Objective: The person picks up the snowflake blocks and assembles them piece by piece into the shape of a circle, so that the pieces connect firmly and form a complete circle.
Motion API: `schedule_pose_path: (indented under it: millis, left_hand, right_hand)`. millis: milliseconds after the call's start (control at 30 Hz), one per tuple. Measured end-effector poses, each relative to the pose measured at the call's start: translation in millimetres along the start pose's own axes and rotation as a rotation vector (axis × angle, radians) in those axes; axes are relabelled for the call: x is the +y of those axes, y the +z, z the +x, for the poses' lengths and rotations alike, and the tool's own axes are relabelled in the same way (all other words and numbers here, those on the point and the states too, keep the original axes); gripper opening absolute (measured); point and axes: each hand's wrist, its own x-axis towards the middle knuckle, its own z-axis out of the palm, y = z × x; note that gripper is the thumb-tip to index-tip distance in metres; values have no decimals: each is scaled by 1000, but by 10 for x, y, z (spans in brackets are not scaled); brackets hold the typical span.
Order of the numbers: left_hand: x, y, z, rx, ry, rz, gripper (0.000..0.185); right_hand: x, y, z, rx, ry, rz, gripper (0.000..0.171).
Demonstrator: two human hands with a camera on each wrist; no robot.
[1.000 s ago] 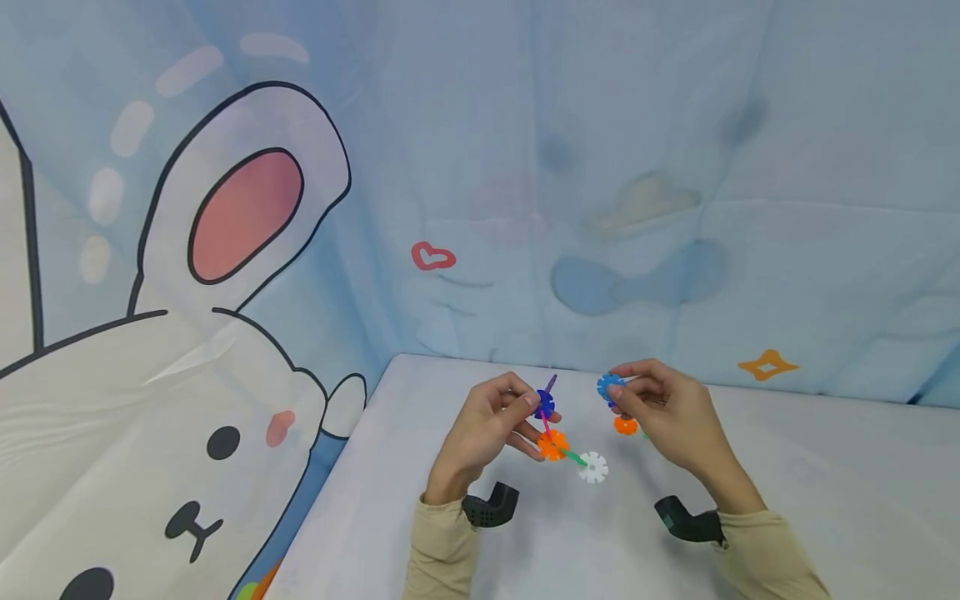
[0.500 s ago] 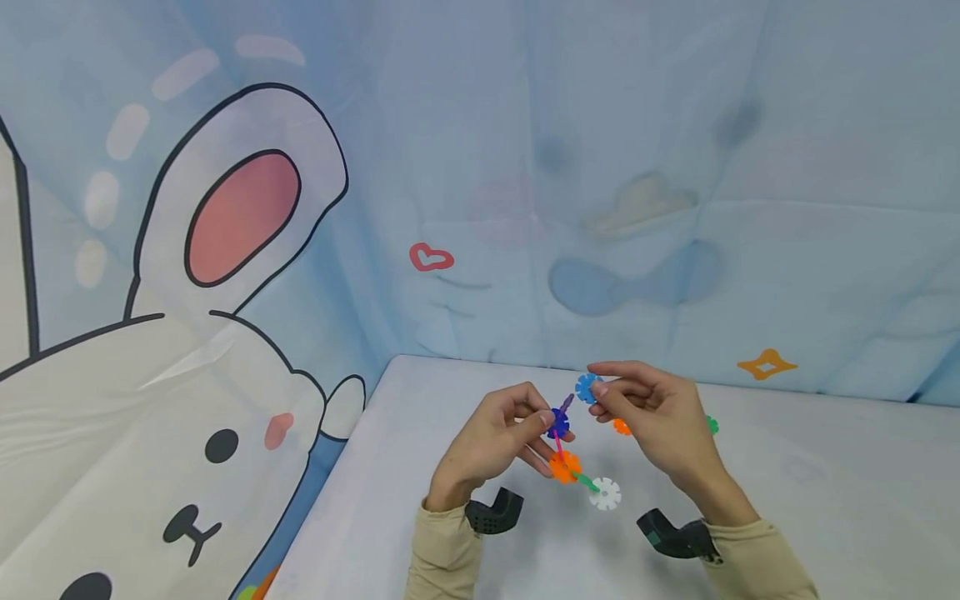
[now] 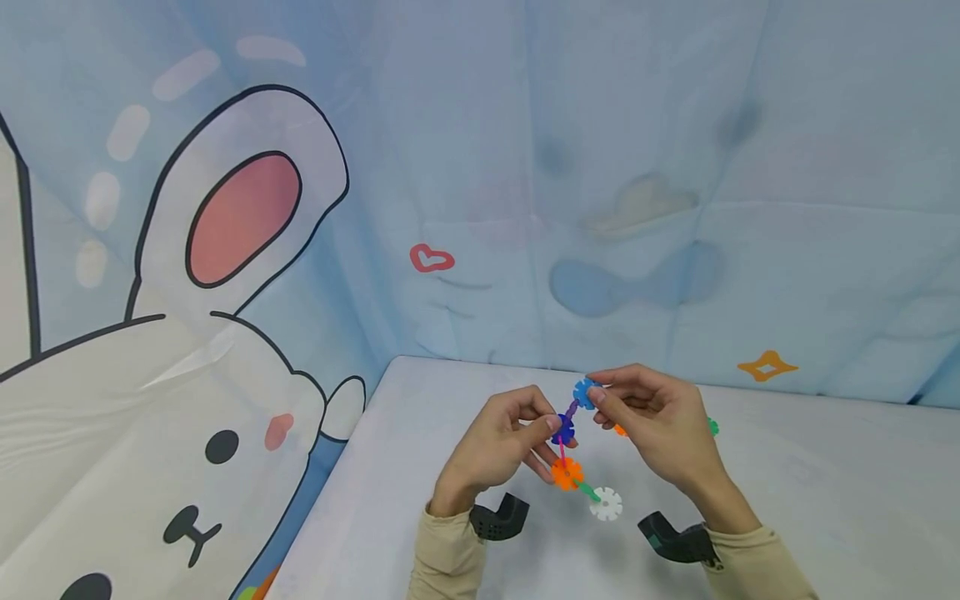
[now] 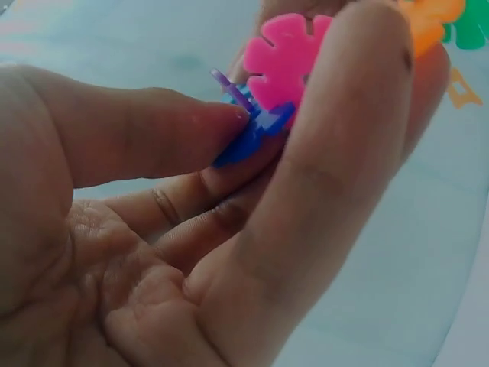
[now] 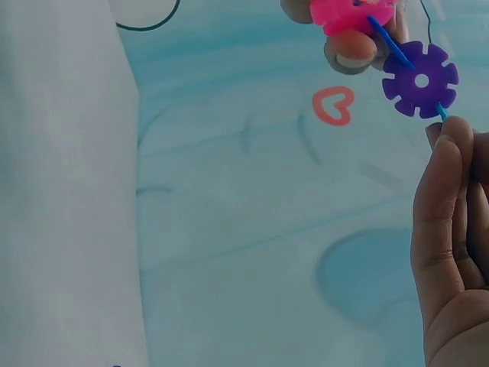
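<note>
My left hand [image 3: 552,428] pinches the dark blue disc [image 3: 563,429] of a chain of snowflake discs held above the white table [image 3: 825,500]. The chain runs from a purple disc [image 3: 572,408] down through pink [image 3: 562,450], orange [image 3: 567,473] and green [image 3: 589,492] to white [image 3: 606,504]. My right hand [image 3: 597,399] pinches a light blue disc [image 3: 584,392] against the purple disc's top edge. The left wrist view shows fingers [image 4: 328,153] around the pink disc [image 4: 286,57] and dark blue disc [image 4: 252,138]. The right wrist view shows the purple disc [image 5: 420,79] face-on.
A loose orange disc [image 3: 619,430] and a green disc [image 3: 712,427] lie on the table behind my right hand. A blue cloth with a cartoon rabbit [image 3: 225,400] hangs behind and to the left. The table's left edge [image 3: 337,475] drops off beside my left arm.
My right hand has carried the light blue disc leftward until it meets the purple disc. My left hand has shifted the chain slightly right and down.
</note>
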Motion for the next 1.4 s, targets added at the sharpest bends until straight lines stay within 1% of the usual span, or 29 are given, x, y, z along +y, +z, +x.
schedule_pose_path:
  millis: [233, 367, 467, 567, 667, 800, 900, 1067, 1167, 1233, 1300, 1400]
  left_hand:
    - [63, 56, -43, 26, 15, 52, 16]
    - [86, 70, -51, 16, 20, 69, 16]
    - [81, 70, -49, 2, 13, 72, 15]
    - [70, 60, -51, 1, 6, 72, 15]
    - [64, 50, -46, -3, 14, 72, 15]
    - [59, 54, -21, -16, 12, 59, 14]
    - [34, 67, 15, -16, -12, 29, 15]
    - [-62, 80, 95, -17, -79, -77, 13]
    - [-128, 76, 127, -39, -98, -126, 23]
    - [-167, 67, 138, -64, -94, -120, 29]
    - [-196, 51, 145, -81, -90, -104, 30]
    - [-234, 8, 152, -70, -95, -86, 24]
  right_hand:
    - [11, -36, -11, -40, -23, 33, 16]
    - [19, -50, -16, -54, -24, 23, 15]
    - [29, -49, -23, -68, -47, 17, 16]
    - [31, -39, -28, -71, -77, 22, 18]
    - [18, -35, -34, -62, -82, 23, 19]
    - [-8, -33, -41, -48, -62, -26, 20]
    - [-7, -22, -34, -22, -50, -65, 23]
    - [30, 13, -16, 8, -23, -103, 23]
    - [72, 34, -16, -5, 9, -134, 20]
    - [109, 39, -15, -28, 21, -150, 20]
    - [167, 25, -3, -36, -3, -188, 21]
    - [306, -42, 27, 4, -46, -277, 22]
